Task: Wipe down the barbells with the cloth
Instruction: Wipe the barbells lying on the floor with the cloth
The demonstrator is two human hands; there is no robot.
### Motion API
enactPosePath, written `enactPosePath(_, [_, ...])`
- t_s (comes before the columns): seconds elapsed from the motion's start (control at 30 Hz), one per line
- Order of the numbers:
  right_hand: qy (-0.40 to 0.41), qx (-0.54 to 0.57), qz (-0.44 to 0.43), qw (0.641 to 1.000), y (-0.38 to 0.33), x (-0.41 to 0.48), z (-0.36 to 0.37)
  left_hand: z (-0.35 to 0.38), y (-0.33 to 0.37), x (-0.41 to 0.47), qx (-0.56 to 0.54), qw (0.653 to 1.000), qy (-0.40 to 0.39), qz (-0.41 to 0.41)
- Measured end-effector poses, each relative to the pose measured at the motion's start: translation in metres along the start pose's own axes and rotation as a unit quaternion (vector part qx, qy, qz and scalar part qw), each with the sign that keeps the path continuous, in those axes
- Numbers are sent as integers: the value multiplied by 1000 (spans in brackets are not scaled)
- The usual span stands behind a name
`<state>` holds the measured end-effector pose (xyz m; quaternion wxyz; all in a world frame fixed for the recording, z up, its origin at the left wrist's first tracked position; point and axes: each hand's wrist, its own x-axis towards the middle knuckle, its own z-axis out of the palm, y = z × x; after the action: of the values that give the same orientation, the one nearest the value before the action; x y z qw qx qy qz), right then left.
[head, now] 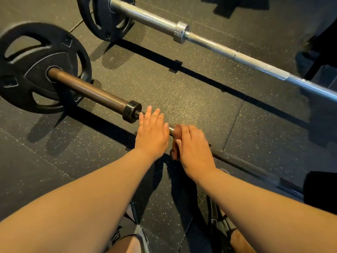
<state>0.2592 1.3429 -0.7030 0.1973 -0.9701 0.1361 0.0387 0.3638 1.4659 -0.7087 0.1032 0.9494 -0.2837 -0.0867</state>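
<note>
Closest in, two shoes (131, 232) are standing on the speckled black rubber floor (191, 92), partly hidden under two bare forearms that are reaching forward. The dark barbell (238, 162) is lying on the floor just ahead of them, running from lower right to upper left. The right hand (194, 148) is curling over its thin shaft and clamping a reddish-brown cloth (176, 143) around the metal, with the thumb showing on the near side of the cloth. Just beside it, with a short stretch of bare shaft between the two, the left hand (152, 133) is lying flat across the bar, fingers straight and together, their tips reaching toward the black collar (132, 111). Beyond the collar the thicker brown sleeve is passing into a black weight plate (32, 52) standing upright on the floor. Farther back, well apart from the hands, a silver barbell (224, 49) is lying roughly parallel, its own black plate (102, 17) sitting at the top left edge.
</note>
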Motion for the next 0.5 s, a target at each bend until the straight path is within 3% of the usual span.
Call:
enactPosePath(0.1, [-6, -39, 2, 999, 3, 0, -9, 2, 0, -3, 15, 1000, 1, 17])
enactPosePath(0.27, [-233, 75, 97, 965, 5, 70, -31, -1, 1, -3, 29, 999, -21, 24])
enactPosePath(0.33, [-201, 89, 102, 970, 4, 67, -30, -6, 4, -2, 23, 999, -36, 24])
enactPosePath(0.5, [13, 14, 22, 1000, 19, -21, -14, -10, 9, -5, 26, 998, -51, 21])
